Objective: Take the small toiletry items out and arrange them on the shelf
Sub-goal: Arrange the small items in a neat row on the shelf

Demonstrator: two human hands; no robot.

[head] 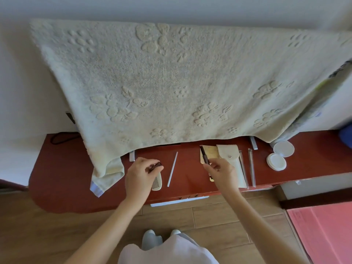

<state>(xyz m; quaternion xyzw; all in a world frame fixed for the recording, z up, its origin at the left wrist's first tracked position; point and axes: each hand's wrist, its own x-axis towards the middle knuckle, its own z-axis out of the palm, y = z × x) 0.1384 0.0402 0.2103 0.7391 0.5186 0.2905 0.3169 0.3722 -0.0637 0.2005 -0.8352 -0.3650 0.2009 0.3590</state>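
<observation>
On the red-brown shelf [76, 168] my left hand [142, 174] pinches a small dark item [156, 165] just above a pale comb [157, 182]. My right hand [221, 172] holds a dark slim stick [204, 154] over a tan flat case [210, 153]. A cream pouch [231, 157] with a snap lies right of that hand. A thin metal rod [172, 169] lies between my hands. Two long metal tools [251, 168] lie right of the pouch.
A large cream towel [171, 82] hangs over the shelf's back and drapes onto its left part. A round white jar [276, 161] and its lid [283, 149] sit at the right. A black cord [61, 137] lies far left. A pink mat [323, 231] covers the floor at lower right.
</observation>
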